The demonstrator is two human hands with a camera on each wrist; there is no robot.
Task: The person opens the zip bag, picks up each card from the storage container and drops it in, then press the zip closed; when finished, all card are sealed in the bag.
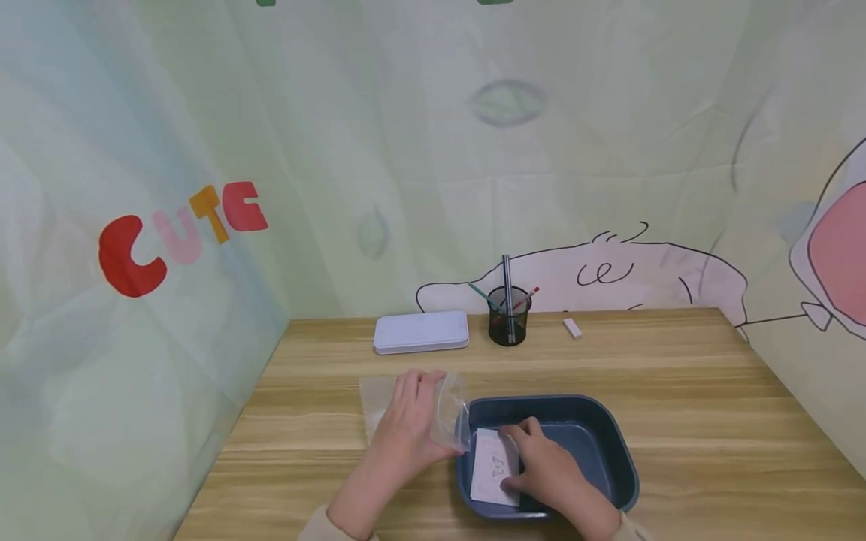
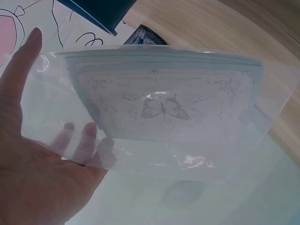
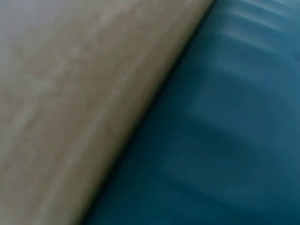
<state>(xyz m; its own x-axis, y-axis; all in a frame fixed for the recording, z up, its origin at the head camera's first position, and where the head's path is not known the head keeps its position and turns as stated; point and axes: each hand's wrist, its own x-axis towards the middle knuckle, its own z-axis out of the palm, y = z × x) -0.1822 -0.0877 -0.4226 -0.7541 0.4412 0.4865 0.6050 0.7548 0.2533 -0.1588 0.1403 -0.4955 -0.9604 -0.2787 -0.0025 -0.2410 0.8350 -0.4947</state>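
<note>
Possibly the cards (image 1: 485, 469), pinched by the right grip (image 1: 544, 466) in the tray (image 1: 575, 449) toward the worktop (image 1: 710, 421)'s front edge, could snag on the clear bag (image 1: 449, 413) if the left grip (image 1: 401, 427) holding it slackens.

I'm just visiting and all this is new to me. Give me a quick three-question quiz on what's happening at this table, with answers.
1. Which thing does the left hand hold?
A) an eraser
B) a clear plastic bag
C) a pair of scissors

2. True or false: the right hand is touching the butterfly card.

3. Fill in the blank: in the head view, the flat pale case lies to the ____ of the black mesh cup.

Key: 1. B; 2. True; 3. left
</note>
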